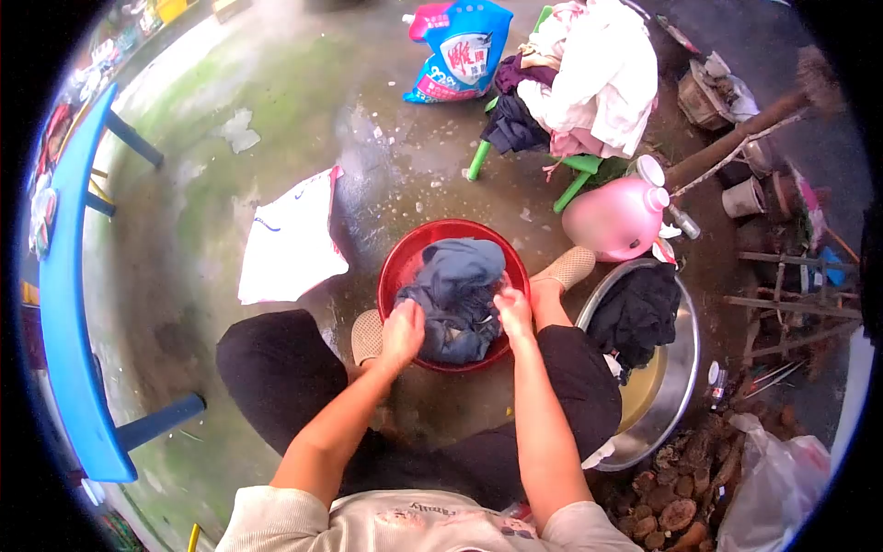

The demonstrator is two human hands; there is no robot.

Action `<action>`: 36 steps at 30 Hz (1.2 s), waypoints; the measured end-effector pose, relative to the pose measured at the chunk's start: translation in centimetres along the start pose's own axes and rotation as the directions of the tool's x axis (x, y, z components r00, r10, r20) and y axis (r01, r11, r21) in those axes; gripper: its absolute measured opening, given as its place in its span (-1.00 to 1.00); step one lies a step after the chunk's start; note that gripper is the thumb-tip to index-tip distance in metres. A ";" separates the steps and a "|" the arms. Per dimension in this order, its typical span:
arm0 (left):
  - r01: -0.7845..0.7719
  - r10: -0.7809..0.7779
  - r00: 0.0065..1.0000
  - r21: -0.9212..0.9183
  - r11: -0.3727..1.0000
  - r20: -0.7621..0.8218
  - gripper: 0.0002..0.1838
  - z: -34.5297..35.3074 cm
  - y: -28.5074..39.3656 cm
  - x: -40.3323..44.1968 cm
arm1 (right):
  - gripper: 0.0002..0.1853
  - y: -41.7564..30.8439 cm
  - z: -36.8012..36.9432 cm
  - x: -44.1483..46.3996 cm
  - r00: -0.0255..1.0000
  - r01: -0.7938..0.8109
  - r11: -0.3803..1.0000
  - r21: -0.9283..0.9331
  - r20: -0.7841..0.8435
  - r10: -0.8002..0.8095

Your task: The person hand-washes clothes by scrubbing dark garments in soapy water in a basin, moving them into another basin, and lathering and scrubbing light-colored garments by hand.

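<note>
A red basin (390,267) stands on the wet ground between my feet. Bunched inside it is a wet blue-grey garment (463,267), its kind hidden by the folds. My left hand (405,331) is closed on the garment's near left edge, at the basin's rim. Across from it, my right hand (512,313) pinches the right edge of the cloth. A stretch of garment lies between the two hands.
To the right, a metal basin (688,368) holds dark clothes (636,313) and cloudy water. A pink jug (612,221) stands behind it. Further back are a clothes pile (598,74) on a green stool and a blue detergent bag (464,55). A white bag (292,241) and blue bench (69,304) are left.
</note>
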State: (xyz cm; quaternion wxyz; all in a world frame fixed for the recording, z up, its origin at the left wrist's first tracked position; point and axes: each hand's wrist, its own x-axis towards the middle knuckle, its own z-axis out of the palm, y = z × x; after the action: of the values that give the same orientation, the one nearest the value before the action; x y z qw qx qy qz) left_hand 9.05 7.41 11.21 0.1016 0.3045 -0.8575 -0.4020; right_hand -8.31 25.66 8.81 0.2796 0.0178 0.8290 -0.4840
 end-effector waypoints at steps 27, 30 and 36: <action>0.186 -0.179 0.982 -0.149 0.971 0.054 -0.39 -5.5 -4.4 2.0 | -0.75 -19.6 -0.8 -14.2 0.885 0.465 0.834 0.296 -0.119 -0.451; 0.184 -0.180 0.982 -0.085 0.979 0.055 -0.31 -5.6 -3.9 2.1 | -0.72 -22.7 -1.9 -16.4 0.860 0.509 0.788 0.347 -0.166 -0.482; -0.049 0.115 0.973 -0.309 0.950 0.202 -0.23 -4.2 -0.6 1.7 | -0.60 -26.8 -3.5 -18.9 0.762 0.624 0.638 0.452 -0.168 -0.626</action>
State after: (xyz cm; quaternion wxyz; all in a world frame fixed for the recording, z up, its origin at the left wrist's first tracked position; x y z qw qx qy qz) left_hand 9.72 3.46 13.37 0.0692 0.2034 -0.8039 -0.5546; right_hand -1.95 18.80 40.49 0.0833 -0.2016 0.6355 -0.7407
